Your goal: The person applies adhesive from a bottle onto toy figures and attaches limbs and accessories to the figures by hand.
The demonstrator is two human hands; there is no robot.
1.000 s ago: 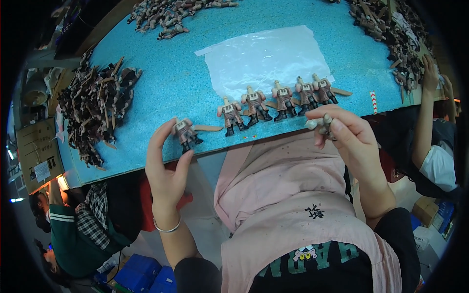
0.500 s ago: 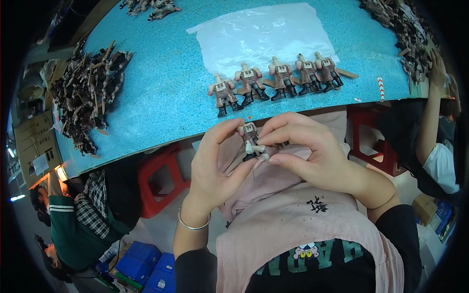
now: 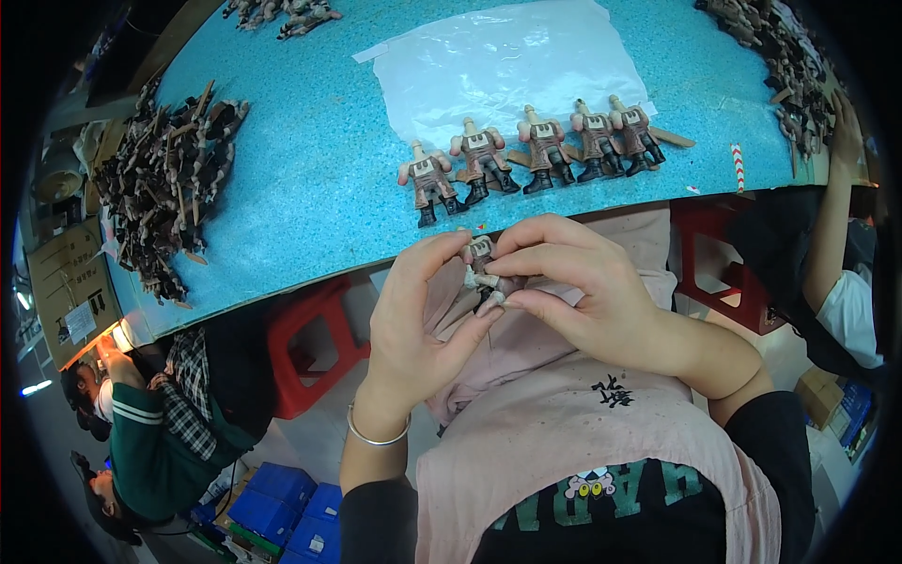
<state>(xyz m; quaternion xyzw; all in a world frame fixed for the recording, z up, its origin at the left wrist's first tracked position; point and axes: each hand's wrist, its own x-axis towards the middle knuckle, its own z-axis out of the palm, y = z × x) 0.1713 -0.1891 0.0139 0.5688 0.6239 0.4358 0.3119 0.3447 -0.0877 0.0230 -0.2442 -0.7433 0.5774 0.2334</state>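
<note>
Just off the table's front edge, my two hands hold a small painted figurine point(image 3: 481, 248) with a brown coat and pale chest. My left hand point(image 3: 411, 315) has its fingertips at the figurine's left side, its thumb reaching to the lower part. From the right, my right hand point(image 3: 587, 287) pinches it with thumb and fingers. A whitish limb-like piece point(image 3: 485, 280) shows between the fingertips; whether it is joined to the figurine I cannot tell. Several similar headless-looking figurines point(image 3: 484, 155) lie in a row on the table beyond my hands.
A clear plastic sheet point(image 3: 498, 66) lies on the blue table point(image 3: 301, 179) behind the row. Heaps of figurine parts sit at left point(image 3: 164, 179) and far right point(image 3: 799, 85). Red stools point(image 3: 315, 352) stand below. Co-workers are at left point(image 3: 141, 442) and right point(image 3: 836, 254).
The whitish piece between my fingertips has tilted and shifted slightly left. My right hand has moved a little left with it, and my left thumb now sits closer to the right thumb.
</note>
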